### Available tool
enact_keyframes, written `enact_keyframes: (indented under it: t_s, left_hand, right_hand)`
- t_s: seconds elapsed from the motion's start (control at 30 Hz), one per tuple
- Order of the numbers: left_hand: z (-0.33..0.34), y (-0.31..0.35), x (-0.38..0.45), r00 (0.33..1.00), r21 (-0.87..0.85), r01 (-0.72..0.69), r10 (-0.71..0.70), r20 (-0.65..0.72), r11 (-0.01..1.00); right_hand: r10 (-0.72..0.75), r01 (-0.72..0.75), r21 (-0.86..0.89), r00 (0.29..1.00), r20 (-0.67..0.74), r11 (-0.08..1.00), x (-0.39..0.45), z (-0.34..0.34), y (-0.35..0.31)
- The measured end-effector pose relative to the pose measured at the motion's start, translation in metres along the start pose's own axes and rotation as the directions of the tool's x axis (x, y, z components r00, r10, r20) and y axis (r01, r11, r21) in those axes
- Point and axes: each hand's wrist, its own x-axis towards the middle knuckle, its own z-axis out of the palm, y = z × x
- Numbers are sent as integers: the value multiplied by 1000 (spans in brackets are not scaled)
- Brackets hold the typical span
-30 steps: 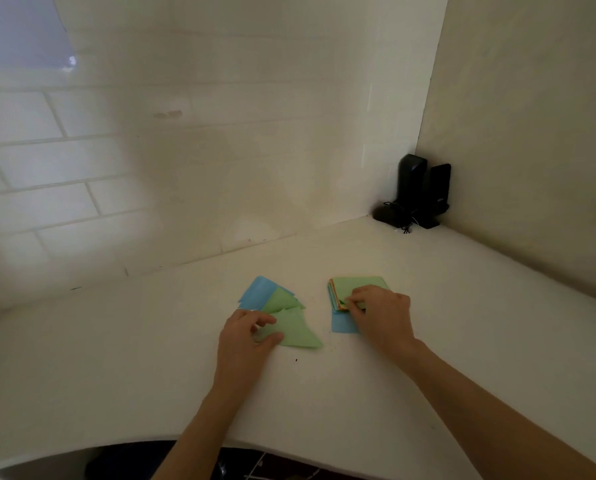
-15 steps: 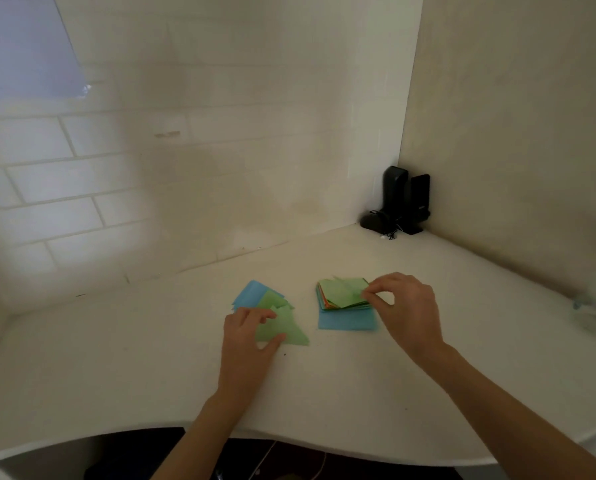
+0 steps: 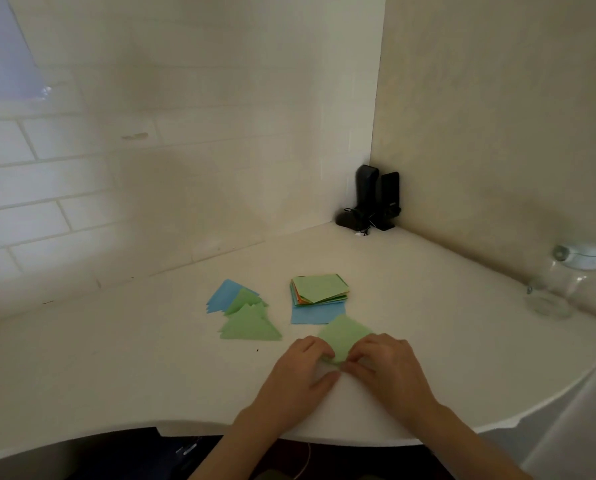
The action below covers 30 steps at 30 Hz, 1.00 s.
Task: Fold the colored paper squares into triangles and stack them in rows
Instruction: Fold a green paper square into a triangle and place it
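A light green paper square lies on the white counter just in front of me, turned like a diamond. My left hand and my right hand both pinch its near corner. Behind it sits a stack of colored paper squares with a green sheet on top, resting on a blue square. To the left lies a row of folded triangles: green triangles at the front overlapping blue triangles at the back.
Two black speakers with cables stand in the far corner where the walls meet. A clear glass jar stands at the right by the wall. The counter's curved front edge runs just below my wrists.
My right hand has taken a green sheet off the stack and brought it down to the front. My left hand has left the folded triangles and joined it at the sheet's near corner.
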Motion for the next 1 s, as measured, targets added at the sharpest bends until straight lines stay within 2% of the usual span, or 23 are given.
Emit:
enact_keyframes:
  t_s: [0.1, 0.37, 0.47, 0.6, 0.73, 0.87, 1.0]
  left_hand:
    - [1, -2, 0, 1000, -2, 11, -11, -21, 1000]
    - [6, 1, 9, 989, -87, 111, -119, -93, 990]
    - [8, 0, 14, 984, -100, 139, -149, -96, 985]
    - [6, -4, 19, 965, -213, 219, -243, -94, 952]
    - [1, -3, 30, 941, -192, 327, -337, -25, 925]
    - [-4, -1, 37, 926, -195, 376, -371, 63, 906]
    - [-8, -4, 34, 917, -201, 400, -391, 82, 894]
  right_hand:
    - [39, -45, 78, 996, 81, 996, 3, 2, 8]
    - [109, -139, 121, 968, 224, 983, 14, 0, 4]
    - [136, -184, 202, 964, 229, 962, 15, -4, 3]
    - [193, -251, 272, 955, 224, 929, 18, -10, -1]
    - [266, -373, 269, 894, 359, 888, 33, -9, 2]
    - [243, -390, 224, 838, 488, 893, 47, -12, 5]
    - [211, -392, 254, 821, 530, 884, 49, -13, 7]
